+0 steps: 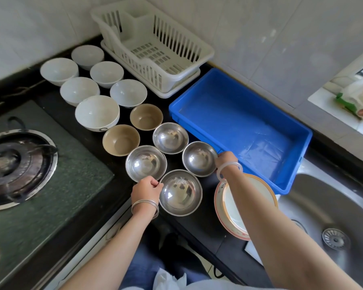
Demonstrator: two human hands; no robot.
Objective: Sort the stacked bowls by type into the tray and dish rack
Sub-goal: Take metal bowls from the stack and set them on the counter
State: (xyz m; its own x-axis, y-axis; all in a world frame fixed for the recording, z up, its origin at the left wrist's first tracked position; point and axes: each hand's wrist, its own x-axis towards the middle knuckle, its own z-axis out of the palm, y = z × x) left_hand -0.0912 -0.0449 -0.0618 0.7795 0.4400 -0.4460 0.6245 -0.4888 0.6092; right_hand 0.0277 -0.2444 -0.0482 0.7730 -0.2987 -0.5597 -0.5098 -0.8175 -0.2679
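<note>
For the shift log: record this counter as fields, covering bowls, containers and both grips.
white bowls: six, unstacked
tan bowls: two
steel bowls: four, nearest the person
left grip: on rim of near steel bowl
right grip: on rim of right steel bowl
tray, rack: no bowls inside yet

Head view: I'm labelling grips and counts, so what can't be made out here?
All in the head view:
- Right hand: fingers hidden behind the hand itself at the right steel bowl; grip unclear.
- Left hand: curled fingers between the near steel bowl and the left steel bowl; which it holds is unclear.
- Plates: right forearm covers them; count unclear.
- Packet at far right: blurred, cut by the edge.
</note>
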